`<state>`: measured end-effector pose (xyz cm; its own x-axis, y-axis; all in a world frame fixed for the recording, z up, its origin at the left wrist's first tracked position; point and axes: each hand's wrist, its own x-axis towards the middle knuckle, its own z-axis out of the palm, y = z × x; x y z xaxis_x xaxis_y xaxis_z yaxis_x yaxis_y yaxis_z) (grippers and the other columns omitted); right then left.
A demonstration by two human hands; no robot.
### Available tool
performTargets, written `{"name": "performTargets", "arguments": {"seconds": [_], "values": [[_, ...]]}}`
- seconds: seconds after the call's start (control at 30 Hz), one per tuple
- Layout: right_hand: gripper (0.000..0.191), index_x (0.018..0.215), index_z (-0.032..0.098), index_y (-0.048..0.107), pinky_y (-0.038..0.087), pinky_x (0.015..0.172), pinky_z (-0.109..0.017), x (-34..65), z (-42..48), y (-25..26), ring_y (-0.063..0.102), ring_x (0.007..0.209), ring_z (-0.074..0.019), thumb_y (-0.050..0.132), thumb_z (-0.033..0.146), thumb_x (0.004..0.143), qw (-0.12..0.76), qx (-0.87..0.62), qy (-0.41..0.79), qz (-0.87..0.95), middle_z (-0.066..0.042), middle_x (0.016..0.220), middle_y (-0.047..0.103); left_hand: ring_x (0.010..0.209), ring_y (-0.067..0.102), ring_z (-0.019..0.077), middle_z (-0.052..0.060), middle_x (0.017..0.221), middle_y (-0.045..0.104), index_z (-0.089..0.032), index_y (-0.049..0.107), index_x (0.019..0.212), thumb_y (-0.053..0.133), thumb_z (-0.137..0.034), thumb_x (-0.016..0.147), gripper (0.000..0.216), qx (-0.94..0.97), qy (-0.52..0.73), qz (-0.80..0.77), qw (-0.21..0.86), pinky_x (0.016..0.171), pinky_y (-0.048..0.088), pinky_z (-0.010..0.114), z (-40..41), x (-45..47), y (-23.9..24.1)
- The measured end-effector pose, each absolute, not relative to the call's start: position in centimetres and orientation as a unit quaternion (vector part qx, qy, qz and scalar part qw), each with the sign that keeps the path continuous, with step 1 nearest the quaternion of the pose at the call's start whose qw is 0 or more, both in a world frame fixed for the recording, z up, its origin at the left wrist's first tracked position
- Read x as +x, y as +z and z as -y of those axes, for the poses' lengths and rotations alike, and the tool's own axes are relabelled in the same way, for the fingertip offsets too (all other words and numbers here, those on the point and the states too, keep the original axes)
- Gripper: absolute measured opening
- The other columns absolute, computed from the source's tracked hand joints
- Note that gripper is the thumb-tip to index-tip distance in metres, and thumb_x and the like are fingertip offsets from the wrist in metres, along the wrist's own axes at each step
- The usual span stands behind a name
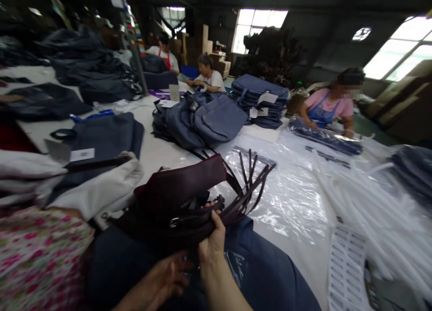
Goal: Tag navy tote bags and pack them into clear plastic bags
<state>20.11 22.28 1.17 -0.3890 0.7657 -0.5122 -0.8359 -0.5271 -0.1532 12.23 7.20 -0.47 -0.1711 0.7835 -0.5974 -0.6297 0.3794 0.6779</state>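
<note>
My right hand (212, 239) is closed around a bundle of dark maroon straps (243, 194), which fan out to the upper right over a sheet of clear plastic. A dark maroon bag (178, 185) sits just behind the bundle. My left hand (167, 277) is lower, under the bundle, with fingers curled; whether it holds anything is hidden. Both hands are over a navy blue bag (270, 275) at the near table edge.
A white table (158, 149) carries stacks of blue bags (202, 119) and more blue bags (259, 99), clear plastic sleeves (354, 194) and a sheet of barcode labels (347, 266). A white cloth (97, 189) lies at left. Three people work at the far side.
</note>
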Motion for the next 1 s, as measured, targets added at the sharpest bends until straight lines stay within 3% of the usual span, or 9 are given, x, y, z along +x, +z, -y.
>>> {"name": "performTargets", "arguments": {"seconds": [0.1, 0.23, 0.37, 0.47, 0.6, 0.7, 0.8, 0.87, 1.0], "values": [[0.021, 0.066, 0.021, 0.061, 0.053, 0.091, -0.032, 21.3, -21.9, 0.7, 0.067, 0.084, -0.0137, 0.075, 0.010, 0.056, 0.454, -0.270, 0.848, -0.051, 0.004, 0.085, 0.072, 0.110, 0.059, 0.0260, 0.010, 0.123, 0.063, -0.019, 0.066, 0.109, 0.074, -0.053, 0.071, 0.052, -0.088, 0.731, -0.329, 0.591, 0.093, 0.050, 0.039, -8.7, 10.7, -1.1], [0.024, 0.068, 0.024, 0.064, 0.052, 0.090, -0.028, 23.6, -21.0, -1.1, 0.066, 0.084, -0.0108, 0.080, 0.015, 0.053, 0.442, -0.286, 0.850, -0.038, 0.008, 0.088, 0.072, 0.104, 0.064, 0.0268, 0.013, 0.110, 0.069, -0.014, 0.065, 0.110, 0.050, -0.033, 0.094, 0.029, -0.161, 0.802, -0.292, 0.495, 0.095, 0.050, 0.045, -9.8, 8.3, -0.3], [0.029, 0.080, 0.026, 0.066, 0.051, 0.089, -0.026, 24.9, -20.9, -2.2, 0.065, 0.082, -0.0099, 0.080, 0.021, 0.055, 0.449, -0.271, 0.851, -0.005, 0.008, 0.087, 0.071, 0.086, 0.069, 0.0235, 0.010, 0.092, 0.073, -0.010, 0.066, 0.097, 0.054, -0.017, 0.090, 0.016, -0.204, 0.774, -0.324, 0.505, 0.082, 0.057, 0.039, -10.6, 8.4, 0.3], [0.022, 0.071, 0.025, 0.062, 0.050, 0.092, -0.032, 24.8, -21.1, -2.5, 0.065, 0.081, -0.0118, 0.077, 0.018, 0.056, 0.491, -0.292, 0.821, 0.003, 0.008, 0.085, 0.070, 0.077, 0.070, 0.0210, 0.009, 0.084, 0.073, -0.009, 0.066, 0.094, 0.053, -0.007, 0.087, 0.014, -0.217, 0.764, -0.354, 0.494, 0.077, 0.059, 0.036, -10.3, 9.1, 0.3], [0.020, 0.063, 0.024, 0.055, 0.042, 0.102, -0.050, 24.6, -21.5, -2.5, 0.065, 0.093, -0.0196, 0.073, 0.018, 0.058, 0.518, -0.288, 0.805, 0.018, 0.006, 0.081, 0.068, 0.086, 0.070, 0.0226, 0.011, 0.093, 0.073, -0.007, 0.059, 0.117, 0.051, 0.001, 0.083, 0.037, -0.184, 0.769, -0.368, 0.490, 0.086, 0.057, 0.038, -8.8, 9.6, -0.1], [0.022, 0.066, 0.023, 0.053, 0.050, 0.092, -0.039, 25.1, -21.9, -2.6, 0.064, 0.082, -0.0138, 0.072, 0.015, 0.058, 0.530, -0.273, 0.803, 0.011, 0.007, 0.079, 0.065, 0.090, 0.069, 0.0241, 0.012, 0.098, 0.072, -0.008, 0.051, 0.129, 0.053, 0.002, 0.081, 0.049, -0.166, 0.770, -0.370, 0.493, 0.087, 0.056, 0.039, -8.0, 9.5, -0.2], [0.028, 0.070, 0.023, 0.051, 0.052, 0.067, -0.021, 26.1, -22.1, -3.1, 0.058, 0.065, -0.0064, 0.072, 0.013, 0.055, 0.529, -0.260, 0.808, -0.003, 0.008, 0.076, 0.059, 0.088, 0.069, 0.0240, 0.012, 0.097, 0.072, -0.008, 0.053, 0.127, 0.054, -0.008, 0.086, 0.041, -0.184, 0.777, -0.351, 0.489, 0.084, 0.057, 0.039, -8.3, 8.6, 0.3], [0.030, 0.072, 0.023, 0.049, 0.051, 0.060, -0.017, 26.6, -22.1, -3.6, 0.055, 0.061, -0.0049, 0.072, 0.014, 0.055, 0.517, -0.247, 0.820, -0.001, 0.009, 0.075, 0.056, 0.087, 0.069, 0.0237, 0.011, 0.098, 0.071, -0.009, 0.056, 0.122, 0.055, -0.016, 0.089, 0.034, -0.194, 0.781, -0.327, 0.496, 0.081, 0.057, 0.039, -8.8, 7.7, 0.7], [0.031, 0.073, 0.023, 0.046, 0.051, 0.061, -0.016, 26.7, -22.1, -3.7, 0.055, 0.062, -0.0046, 0.071, 0.014, 0.056, 0.510, -0.240, 0.826, 0.007, 0.008, 0.076, 0.052, 0.073, 0.068, 0.0198, 0.005, 0.089, 0.072, -0.016, 0.060, 0.117, 0.057, -0.023, 0.089, 0.029, -0.179, 0.775, -0.299, 0.527, 0.070, 0.057, 0.036, -9.8, 6.2, 1.2]]}}
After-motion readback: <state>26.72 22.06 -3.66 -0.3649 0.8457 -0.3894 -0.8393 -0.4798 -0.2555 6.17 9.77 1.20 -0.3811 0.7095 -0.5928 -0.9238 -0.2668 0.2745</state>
